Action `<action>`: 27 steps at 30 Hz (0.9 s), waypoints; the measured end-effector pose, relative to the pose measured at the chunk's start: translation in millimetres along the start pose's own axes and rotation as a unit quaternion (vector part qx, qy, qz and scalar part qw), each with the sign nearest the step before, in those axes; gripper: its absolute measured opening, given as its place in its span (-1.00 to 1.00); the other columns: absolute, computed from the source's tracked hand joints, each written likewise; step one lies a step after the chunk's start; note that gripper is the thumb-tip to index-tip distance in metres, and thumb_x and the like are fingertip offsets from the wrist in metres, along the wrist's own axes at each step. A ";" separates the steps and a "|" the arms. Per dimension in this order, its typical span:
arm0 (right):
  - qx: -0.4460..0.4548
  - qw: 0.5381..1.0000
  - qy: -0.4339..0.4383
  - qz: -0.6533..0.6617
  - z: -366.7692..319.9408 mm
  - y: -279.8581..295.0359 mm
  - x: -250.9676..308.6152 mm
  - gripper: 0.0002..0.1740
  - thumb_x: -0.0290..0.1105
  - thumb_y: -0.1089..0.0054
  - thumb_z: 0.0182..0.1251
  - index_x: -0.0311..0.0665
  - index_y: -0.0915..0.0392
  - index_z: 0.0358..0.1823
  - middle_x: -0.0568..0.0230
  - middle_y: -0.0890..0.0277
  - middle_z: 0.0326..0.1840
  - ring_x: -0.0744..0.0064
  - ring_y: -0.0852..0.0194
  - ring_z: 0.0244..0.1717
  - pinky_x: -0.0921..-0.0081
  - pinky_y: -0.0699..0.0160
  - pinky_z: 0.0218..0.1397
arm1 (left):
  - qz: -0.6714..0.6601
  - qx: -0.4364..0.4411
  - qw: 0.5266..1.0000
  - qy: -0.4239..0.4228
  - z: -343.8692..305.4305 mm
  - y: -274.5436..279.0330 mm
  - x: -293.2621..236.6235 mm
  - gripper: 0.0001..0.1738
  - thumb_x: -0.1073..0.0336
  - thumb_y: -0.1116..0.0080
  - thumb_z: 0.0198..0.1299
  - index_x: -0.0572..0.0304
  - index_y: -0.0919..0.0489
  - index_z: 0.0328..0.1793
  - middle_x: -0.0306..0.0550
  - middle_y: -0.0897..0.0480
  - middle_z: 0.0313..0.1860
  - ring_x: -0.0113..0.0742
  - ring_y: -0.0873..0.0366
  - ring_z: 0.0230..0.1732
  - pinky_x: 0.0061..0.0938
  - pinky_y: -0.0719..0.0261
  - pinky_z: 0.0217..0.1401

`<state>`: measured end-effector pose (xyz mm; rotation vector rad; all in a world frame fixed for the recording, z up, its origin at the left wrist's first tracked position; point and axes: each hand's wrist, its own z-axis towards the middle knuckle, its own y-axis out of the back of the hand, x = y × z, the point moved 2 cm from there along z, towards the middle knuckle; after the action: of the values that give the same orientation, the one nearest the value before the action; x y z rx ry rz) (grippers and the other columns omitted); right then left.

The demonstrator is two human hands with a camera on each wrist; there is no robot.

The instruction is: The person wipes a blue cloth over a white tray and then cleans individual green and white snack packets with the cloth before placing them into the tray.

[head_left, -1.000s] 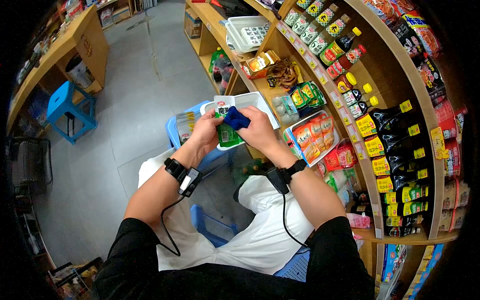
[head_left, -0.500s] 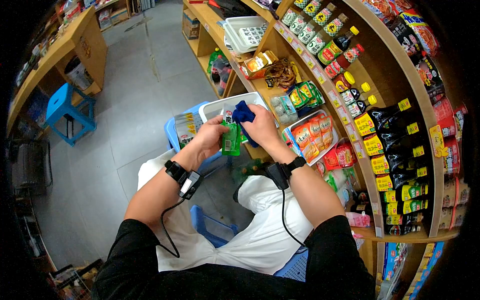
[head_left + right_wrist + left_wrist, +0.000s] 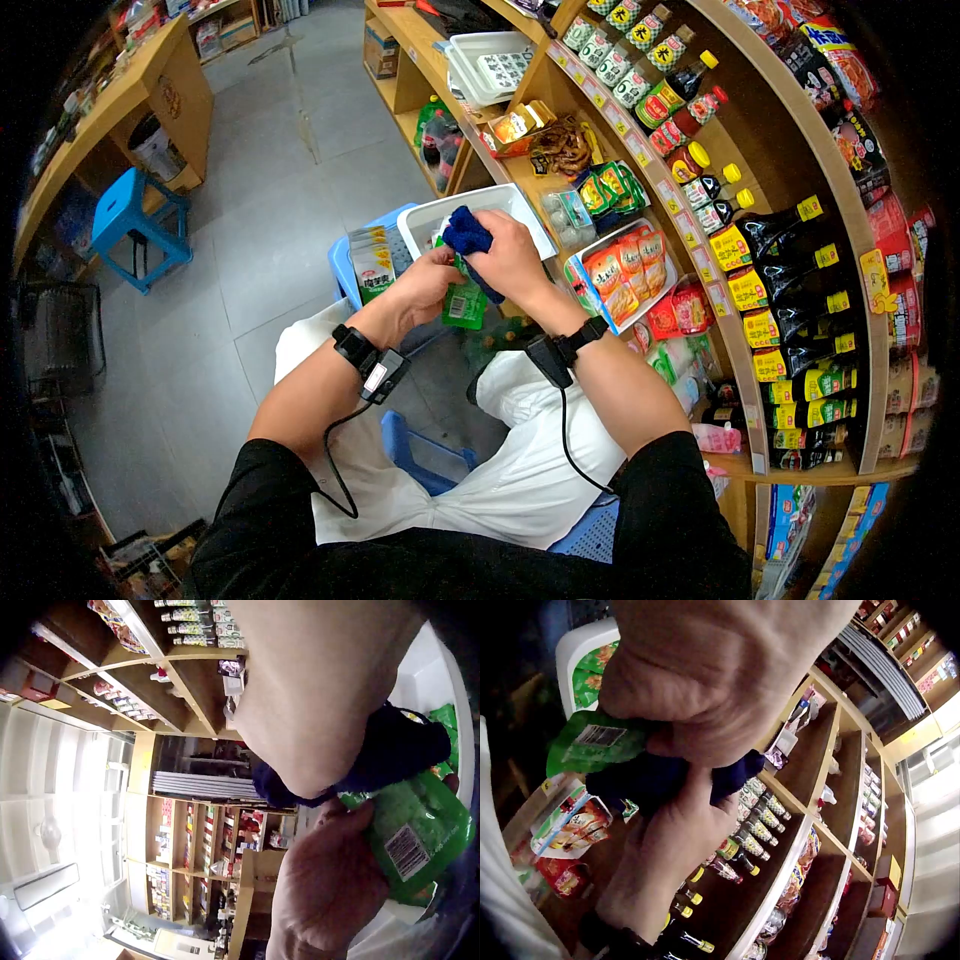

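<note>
A green snack packet (image 3: 464,306) with a barcode is pinched by my left hand (image 3: 423,284) at its left edge, in front of my body. My right hand (image 3: 507,252) grips a dark blue cloth (image 3: 466,232) and presses it against the packet's upper part, which it hides. In the right wrist view the packet (image 3: 420,825) shows its barcode side, with the cloth (image 3: 397,750) bunched right over its top. Just beyond both hands stands a white tub (image 3: 425,218); green packets (image 3: 444,720) lie inside it.
More packets (image 3: 372,262) lie on a blue stool (image 3: 345,265) left of the tub. To the right, a wooden shelf (image 3: 640,130) bears sauce bottles (image 3: 750,295) and a white tray (image 3: 628,318) of orange packs. A second blue stool (image 3: 140,220) stands on the floor at left.
The cloth came off the packet's front to its right side, then went back over its top. The packet has shifted slightly down and right, clear of the tub's middle.
</note>
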<state>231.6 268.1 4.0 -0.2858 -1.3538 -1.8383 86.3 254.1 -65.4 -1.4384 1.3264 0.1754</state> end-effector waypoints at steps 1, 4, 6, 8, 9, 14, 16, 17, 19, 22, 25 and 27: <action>-0.004 1.000 -0.016 -0.009 0.6 1.5 -1.5 -0.61 -0.45 -0.35 0.00 -0.35 -0.66 -0.06 -0.13 -0.63 -0.11 -0.24 -0.62 -0.02 0.04 -0.63 0.06 | -0.014 0.005 1.000 -0.010 -3.3 -3.5 -3.0 -0.54 0.66 0.09 0.37 0.15 -0.51 0.32 0.01 -0.69 0.04 -0.05 -0.75 0.00 -0.04 -0.78 0.15; -0.013 0.998 -0.050 -0.024 2.3 5.5 -10.5 -0.66 -0.43 -0.37 0.00 -0.34 -0.65 -0.13 -0.14 -0.64 -0.16 -0.26 -0.62 -0.06 0.02 -0.62 0.03 | -0.032 0.025 0.999 -0.015 -3.2 -2.2 -5.1 -0.53 0.67 0.11 0.36 0.16 -0.49 0.33 0.03 -0.69 0.05 0.01 -0.75 0.02 0.05 -0.78 0.17; -0.030 0.997 -0.070 -0.034 1.4 8.1 -17.7 -0.70 -0.40 -0.42 0.02 -0.33 -0.65 -0.19 -0.15 -0.66 -0.19 -0.25 -0.65 -0.10 0.00 -0.63 -0.01 | -0.036 0.040 0.999 -0.010 -0.5 1.4 -4.2 -0.52 0.68 0.13 0.35 0.16 -0.48 0.34 0.04 -0.69 0.06 0.04 -0.75 0.04 0.10 -0.77 0.18; -0.023 0.995 -0.097 -0.022 -0.6 9.5 -27.3 -0.70 -0.38 -0.44 0.03 -0.32 -0.66 -0.18 -0.15 -0.67 -0.20 -0.24 -0.66 -0.10 0.02 -0.63 -0.03 | -0.039 0.024 0.999 -0.008 3.0 5.2 -2.9 -0.49 0.69 0.17 0.35 0.16 -0.47 0.36 0.05 -0.69 0.10 0.08 -0.74 0.10 0.19 -0.76 0.19; -0.015 0.992 -0.125 -0.009 -2.0 9.5 -34.4 -0.69 -0.37 -0.45 0.04 -0.32 -0.66 -0.18 -0.15 -0.69 -0.20 -0.23 -0.67 -0.10 0.03 -0.64 -0.04 | -0.039 0.024 0.999 -0.008 5.6 7.7 -2.1 -0.49 0.69 0.17 0.35 0.16 -0.47 0.36 0.05 -0.69 0.10 0.08 -0.74 0.10 0.19 -0.76 0.19; -0.016 0.983 -0.181 -0.026 -6.8 9.4 -50.6 -0.72 -0.32 -0.45 0.10 -0.31 -0.69 -0.20 -0.11 -0.71 -0.31 -0.20 -0.70 -0.18 0.06 -0.65 -0.08 | -0.043 -0.048 0.997 -0.048 0.6 4.5 -14.9 -0.41 0.72 0.23 0.31 0.21 -0.46 0.42 0.09 -0.67 0.19 0.00 -0.71 0.16 0.03 -0.71 0.26; -0.020 0.982 -0.185 -0.028 -5.2 11.0 -42.3 -0.72 -0.32 -0.45 0.11 -0.32 -0.69 -0.19 -0.12 -0.71 -0.30 -0.20 -0.71 -0.17 0.06 -0.65 -0.08 | -0.063 -0.065 0.994 -0.058 -3.1 2.1 -21.1 -0.40 0.72 0.25 0.31 0.20 -0.44 0.44 0.10 -0.65 0.21 0.01 -0.70 0.17 0.04 -0.70 0.27; -0.025 0.981 -0.190 -0.028 -4.2 12.1 -38.1 -0.72 -0.32 -0.44 0.12 -0.32 -0.68 -0.19 -0.12 -0.71 -0.28 -0.19 -0.71 -0.16 0.06 -0.64 -0.08 | -0.082 -0.083 0.991 -0.068 -3.7 2.5 -23.3 -0.38 0.72 0.26 0.30 0.20 -0.43 0.46 0.12 -0.64 0.23 0.02 -0.70 0.17 0.05 -0.70 0.28; -0.025 0.984 -0.173 -0.023 -1.7 12.7 -25.7 -0.72 -0.31 -0.45 0.14 -0.32 -0.68 -0.19 -0.12 -0.71 -0.27 -0.18 -0.71 -0.16 0.07 -0.64 -0.08 | -0.088 -0.083 0.990 -0.077 -1.2 5.0 -23.6 -0.39 0.71 0.27 0.32 0.19 -0.39 0.48 0.13 -0.61 0.25 0.02 -0.69 0.17 0.08 -0.69 0.29; -0.020 0.990 -0.137 0.001 -0.6 4.4 -13.3 -0.71 -0.28 -0.45 0.18 -0.32 -0.68 -0.18 -0.11 -0.71 -0.24 -0.16 -0.71 -0.15 0.07 -0.64 -0.09 | -0.116 -0.086 0.983 -0.115 8.6 13.2 -18.8 -0.43 0.67 0.26 0.38 0.17 -0.38 0.47 0.08 -0.66 0.19 0.01 -0.70 0.14 0.04 -0.73 0.25; 0.000 0.993 -0.107 0.039 0.4 -5.8 1.6 -0.63 -0.16 -0.51 0.20 -0.34 -0.66 -0.24 -0.11 -0.69 -0.23 -0.16 -0.70 -0.15 0.09 -0.63 -0.08 | -0.154 -0.062 0.974 -0.155 12.9 16.4 -19.0 -0.54 0.50 0.20 0.48 0.12 -0.42 0.45 0.03 -0.66 0.21 -0.03 -0.68 0.14 -0.02 -0.64 0.34; 0.049 0.990 -0.131 0.018 1.3 -5.2 13.0 -0.57 -0.12 -0.56 0.13 -0.35 -0.64 -0.25 -0.12 -0.69 -0.23 -0.16 -0.70 -0.15 0.09 -0.64 -0.07 | -0.259 -0.011 0.958 -0.123 11.9 14.5 -19.8 -0.61 0.23 0.16 0.57 0.09 -0.47 0.41 0.00 -0.66 0.23 -0.08 -0.66 0.18 -0.09 -0.53 0.42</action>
<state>219.2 263.5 8.8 -0.5121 -1.6013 -1.7427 74.5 278.6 -64.3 -1.6728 0.7172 0.0200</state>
